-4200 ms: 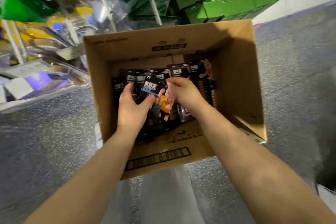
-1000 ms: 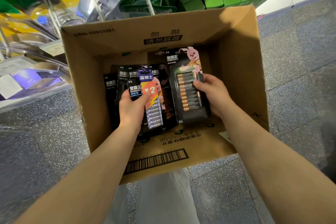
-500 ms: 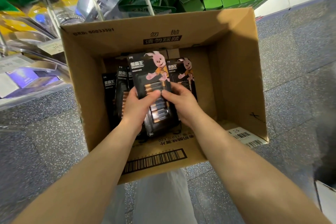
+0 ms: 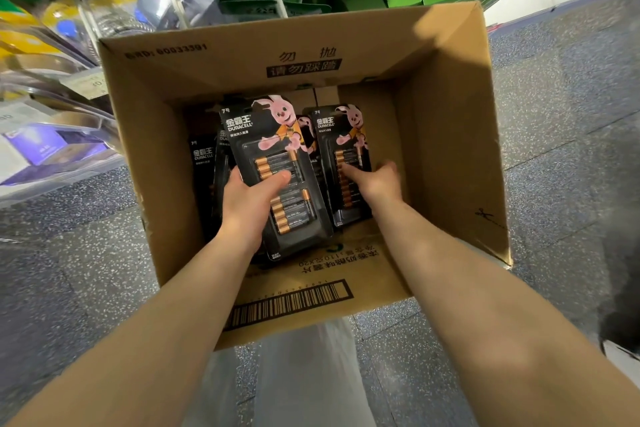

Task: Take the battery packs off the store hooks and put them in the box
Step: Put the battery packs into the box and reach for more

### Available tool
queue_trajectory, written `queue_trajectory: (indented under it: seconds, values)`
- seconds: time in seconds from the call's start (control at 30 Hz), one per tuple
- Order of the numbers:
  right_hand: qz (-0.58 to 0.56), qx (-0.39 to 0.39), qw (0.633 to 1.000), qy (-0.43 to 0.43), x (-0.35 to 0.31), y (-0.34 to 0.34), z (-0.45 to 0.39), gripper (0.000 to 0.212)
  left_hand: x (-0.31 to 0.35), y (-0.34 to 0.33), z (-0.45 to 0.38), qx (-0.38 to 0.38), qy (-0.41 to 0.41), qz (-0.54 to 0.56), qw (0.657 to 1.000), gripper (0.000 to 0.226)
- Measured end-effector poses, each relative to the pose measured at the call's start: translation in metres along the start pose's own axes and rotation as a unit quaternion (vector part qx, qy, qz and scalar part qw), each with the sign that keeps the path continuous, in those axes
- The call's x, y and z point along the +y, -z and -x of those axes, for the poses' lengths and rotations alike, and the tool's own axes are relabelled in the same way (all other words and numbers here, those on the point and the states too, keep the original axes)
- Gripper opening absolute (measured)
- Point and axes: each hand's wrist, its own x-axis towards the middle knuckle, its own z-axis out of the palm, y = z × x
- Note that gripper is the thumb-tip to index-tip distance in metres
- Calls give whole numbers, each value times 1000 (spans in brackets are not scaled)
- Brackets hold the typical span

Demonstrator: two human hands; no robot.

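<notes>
Left hand (image 4: 247, 203) grips front battery pack (image 4: 277, 170) by lower card edge, inside box (image 4: 453, 135) | right hand (image 4: 379, 180) fingers loose, touching second pack (image 4: 343, 149) | likely stiff card, slick blister, moderately heavy; hold by card edges.

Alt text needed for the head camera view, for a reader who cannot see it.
A left hand grips a battery pack inside an open cardboard box on the floor, while the right hand touches a second pack beside it.
</notes>
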Motion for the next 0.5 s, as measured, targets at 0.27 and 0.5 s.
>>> queue_trajectory:
  seconds: [0.27,0.5]
  values:
    - [82,-28,996,-1,-5,2,-18,103,10,5,7,12,-17,-10,1000,31]
    - [17,-82,992,92,-5,20,0,61,11,11,22,9,-35,-30,999,30]
